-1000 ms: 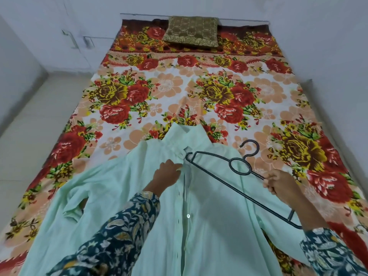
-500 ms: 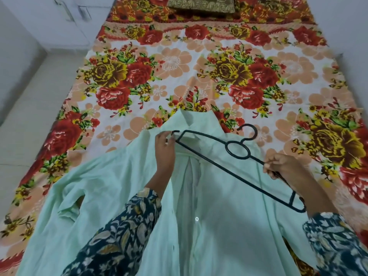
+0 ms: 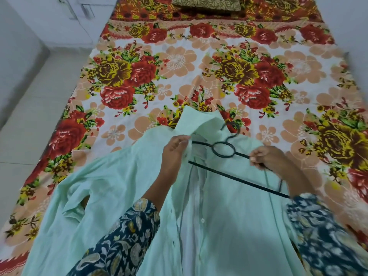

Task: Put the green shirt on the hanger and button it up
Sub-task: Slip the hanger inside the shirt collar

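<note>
Soft, bright, even light is falling over my bed (image 3: 179, 62) with its red-and-orange floral sheet. Only faint shadows are gathering in the folds of the pale green cotton shirt (image 3: 119, 186). My right hand (image 3: 266, 158) and its dark blue floral sleeve (image 3: 318, 236) are smearing into blur, and the thin black wire hanger (image 3: 242, 155) is softening near it. The wide lens is bowing the bed's edges.
</note>
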Tool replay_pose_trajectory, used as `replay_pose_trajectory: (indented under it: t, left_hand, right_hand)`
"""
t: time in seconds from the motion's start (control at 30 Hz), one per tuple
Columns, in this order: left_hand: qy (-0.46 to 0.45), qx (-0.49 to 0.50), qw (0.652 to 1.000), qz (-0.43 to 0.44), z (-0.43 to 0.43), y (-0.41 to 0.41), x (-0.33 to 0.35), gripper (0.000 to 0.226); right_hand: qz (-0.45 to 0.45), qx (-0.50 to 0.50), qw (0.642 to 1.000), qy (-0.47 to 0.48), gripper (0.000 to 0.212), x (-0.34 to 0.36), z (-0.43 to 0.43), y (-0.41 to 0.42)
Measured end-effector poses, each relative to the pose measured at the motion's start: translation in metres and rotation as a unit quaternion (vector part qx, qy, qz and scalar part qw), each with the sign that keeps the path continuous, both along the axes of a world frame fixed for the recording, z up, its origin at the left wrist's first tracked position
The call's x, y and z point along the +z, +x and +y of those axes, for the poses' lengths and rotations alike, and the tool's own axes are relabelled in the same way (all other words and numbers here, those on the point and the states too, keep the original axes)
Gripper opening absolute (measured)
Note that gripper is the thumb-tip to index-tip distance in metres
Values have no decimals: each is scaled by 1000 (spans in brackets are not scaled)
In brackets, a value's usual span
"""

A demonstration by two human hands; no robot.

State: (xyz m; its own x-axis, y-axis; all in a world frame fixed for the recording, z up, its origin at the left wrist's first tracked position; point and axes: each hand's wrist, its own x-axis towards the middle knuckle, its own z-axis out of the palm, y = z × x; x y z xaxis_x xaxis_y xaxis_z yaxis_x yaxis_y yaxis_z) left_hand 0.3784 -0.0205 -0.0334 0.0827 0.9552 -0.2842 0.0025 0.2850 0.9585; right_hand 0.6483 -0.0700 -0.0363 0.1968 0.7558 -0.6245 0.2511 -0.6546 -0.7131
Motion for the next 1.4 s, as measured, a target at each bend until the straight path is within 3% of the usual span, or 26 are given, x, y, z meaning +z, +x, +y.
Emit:
replay_pose_trajectory:
  t: [0.1,0.2,0.27,0.33,0.43,0.5,0.57,0.8,0.87,0.93,1.0,1.07,1.13,1.2,1.3,1.4]
  left_hand:
    - [11,-63,995,72,-4,7,-7,18]
    - [0,-161,963,216,4,9,-18,23]
    - [52,-226,909,347,12,12,-22,25]
    - [185,-253,825,470,25,22,-25,25]
    - [319,-306,706,554,48,56,-31,36]
    - [336,-344,658,580,58,77,-34,44]
    - [332,-349,638,601,64,88,-37,42]
    - [326,-338,617,631,80,70,-45,33]
    - [319,-336,626,627,89,62,-44,28]
    - [319,-322,645,615,98,55,-44,25]
    - [305,-313,671,598,106,48,-43,23]
    - [277,-308,706,575,112,42,-41,22]
    - [258,-289,729,565,114,36,-38,22]
    - [264,-275,727,571,114,32,-35,22]
    - [258,-249,744,564,117,29,-30,22]
    - [248,-254,754,552,123,29,-25,22]
  right_hand:
    - [-33,3,999,23,25,-25,44,-40]
    - [-126,33,989,69,17,-42,77,-63]
    - [-188,50,977,83,21,-45,84,-68]
    - [-197,45,974,104,26,-48,86,-69]
    - [-186,37,973,132,28,-47,89,-65]
    - [-155,38,978,134,27,-42,90,-57]
    - [-111,32,985,126,27,-37,92,-47]
    - [-24,10,993,118,24,-32,102,-76]
    - [-104,-46,980,161,23,-34,100,-84]
    - [-221,-154,938,218,20,-32,82,-87]
    - [-281,-246,891,257,15,-34,54,-100]
    - [-323,-270,866,271,16,-43,27,-121]
    - [-304,-231,889,255,18,-55,13,-140]
    - [-309,-125,923,194,25,-64,14,-150]
    - [-415,-16,898,149,35,-71,21,-152]
    - [-481,24,861,161,38,-77,24,-151]
